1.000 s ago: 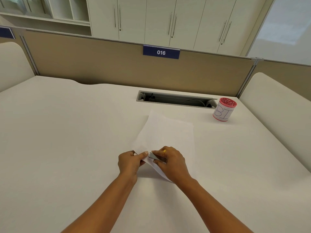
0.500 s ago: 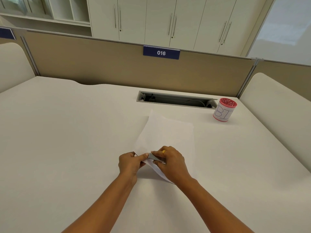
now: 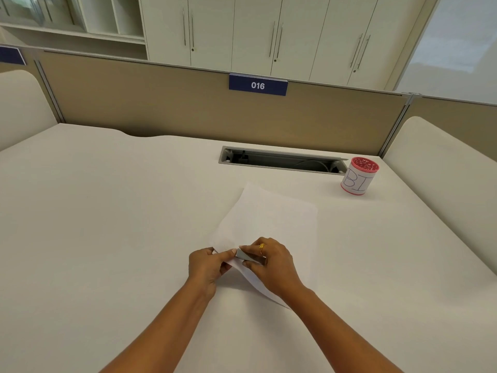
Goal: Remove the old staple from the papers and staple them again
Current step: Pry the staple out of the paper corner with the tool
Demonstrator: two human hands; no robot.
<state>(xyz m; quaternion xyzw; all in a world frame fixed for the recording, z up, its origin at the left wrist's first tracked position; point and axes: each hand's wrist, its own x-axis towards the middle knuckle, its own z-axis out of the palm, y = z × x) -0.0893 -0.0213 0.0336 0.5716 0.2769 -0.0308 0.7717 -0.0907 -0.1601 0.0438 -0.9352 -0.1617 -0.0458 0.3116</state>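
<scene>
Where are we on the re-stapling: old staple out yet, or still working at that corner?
Nothing looks finished yet. In hand: the left hand pinches the near corner of the papers, lifted off the desk, while the right hand presses a small metal tool there. The staple is too small to see. Left: confirm removal, then restaple.

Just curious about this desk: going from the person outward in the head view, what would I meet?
Hands holding a small metal tool → papers → cable slot → divider → cabinets.

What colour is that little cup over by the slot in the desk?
The cup is white with a pinkish-red rim and base; the head view shows it best.
</scene>
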